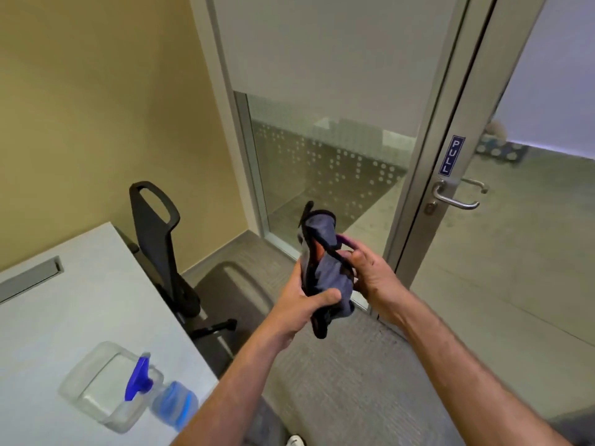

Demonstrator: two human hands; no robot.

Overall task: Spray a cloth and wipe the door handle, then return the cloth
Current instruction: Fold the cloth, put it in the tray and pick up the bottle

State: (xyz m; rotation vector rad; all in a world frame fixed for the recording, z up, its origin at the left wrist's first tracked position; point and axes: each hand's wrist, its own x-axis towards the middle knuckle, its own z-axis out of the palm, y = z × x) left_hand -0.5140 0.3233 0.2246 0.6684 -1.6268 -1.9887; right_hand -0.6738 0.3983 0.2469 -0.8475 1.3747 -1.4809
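Observation:
A grey-blue cloth (325, 268) with a dark edging is bunched up between both hands in the middle of the view. My left hand (302, 307) grips its lower part, thumb across the front. My right hand (370, 272) pinches its right side. The silver lever door handle (455, 201) sits on the glass door's frame at the right, under a blue PULL sticker (450, 155), well beyond the cloth. A spray bottle (167, 397) with a blue trigger head stands on the white table (80, 300) at the lower left, untouched.
A clear plastic container (106, 384) stands on the table beside the spray bottle. A black office chair (167, 246) is between the table and the glass wall. Grey carpet lies underfoot; the door stands slightly ajar to a hallway.

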